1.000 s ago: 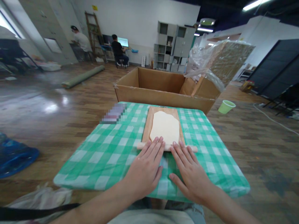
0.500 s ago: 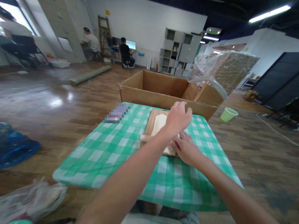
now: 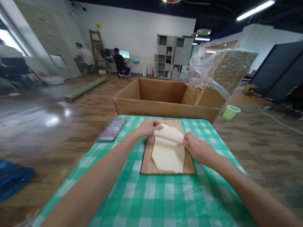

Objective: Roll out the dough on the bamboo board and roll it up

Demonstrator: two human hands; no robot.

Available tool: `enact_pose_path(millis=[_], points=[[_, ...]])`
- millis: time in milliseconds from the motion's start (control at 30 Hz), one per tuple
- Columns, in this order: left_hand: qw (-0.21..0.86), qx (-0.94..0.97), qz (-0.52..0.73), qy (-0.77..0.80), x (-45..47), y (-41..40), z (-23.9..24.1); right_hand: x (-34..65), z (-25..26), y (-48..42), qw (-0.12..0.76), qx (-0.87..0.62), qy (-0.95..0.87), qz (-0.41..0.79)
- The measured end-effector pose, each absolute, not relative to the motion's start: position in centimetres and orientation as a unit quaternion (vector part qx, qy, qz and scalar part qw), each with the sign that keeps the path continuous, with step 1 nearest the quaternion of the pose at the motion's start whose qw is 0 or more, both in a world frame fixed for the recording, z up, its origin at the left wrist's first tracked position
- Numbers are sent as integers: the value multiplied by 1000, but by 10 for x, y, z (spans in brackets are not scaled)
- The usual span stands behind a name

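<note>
A flat, pale sheet of dough (image 3: 168, 158) lies on a wooden cutting board (image 3: 146, 167). Across its upper part rests a light wooden rolling pin (image 3: 168, 137), slightly tilted down to the right. My left hand (image 3: 149, 127) has its fingers closed at the pin's left end, by the dough's upper left edge. At the other end my right hand (image 3: 196, 145) is closed round the tip of the pin, hiding it. Both hands are above the board's side edges.
A green checkered cloth (image 3: 151, 201) covers the table. A blurred-out flat object (image 3: 111, 130) lies left of the board. Behind the table stands an open cardboard box (image 3: 163, 107) with plastic wrap (image 3: 201, 69). A green bin (image 3: 231, 112) is on the floor at right. People sit farther back.
My hands were close together over the board's right side; now they are apart, one at each end of the rolling pin. More of the dough shows. The view has shifted.
</note>
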State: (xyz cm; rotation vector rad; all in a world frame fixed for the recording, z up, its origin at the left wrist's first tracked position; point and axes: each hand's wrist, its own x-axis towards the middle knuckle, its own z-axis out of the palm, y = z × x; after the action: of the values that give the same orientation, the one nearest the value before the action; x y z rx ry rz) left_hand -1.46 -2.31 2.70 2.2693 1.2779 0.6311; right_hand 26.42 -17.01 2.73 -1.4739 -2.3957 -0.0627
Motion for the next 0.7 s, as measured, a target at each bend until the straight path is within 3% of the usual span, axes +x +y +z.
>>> enact_pose_path(millis=[233,333,500,700], points=[[204,805,225,510,-2,-22,19,270,38,-120,299,-630,-709,108],[215,814,235,485,-3,-24,22,261,34,-99,311,-647,-674,177],[331,801,283,411,-3,-26,30,255,29,-84,311,-593,-670,322],[418,713,414,381,3,-33,50,269,33,-80,294,-544,-651,439]])
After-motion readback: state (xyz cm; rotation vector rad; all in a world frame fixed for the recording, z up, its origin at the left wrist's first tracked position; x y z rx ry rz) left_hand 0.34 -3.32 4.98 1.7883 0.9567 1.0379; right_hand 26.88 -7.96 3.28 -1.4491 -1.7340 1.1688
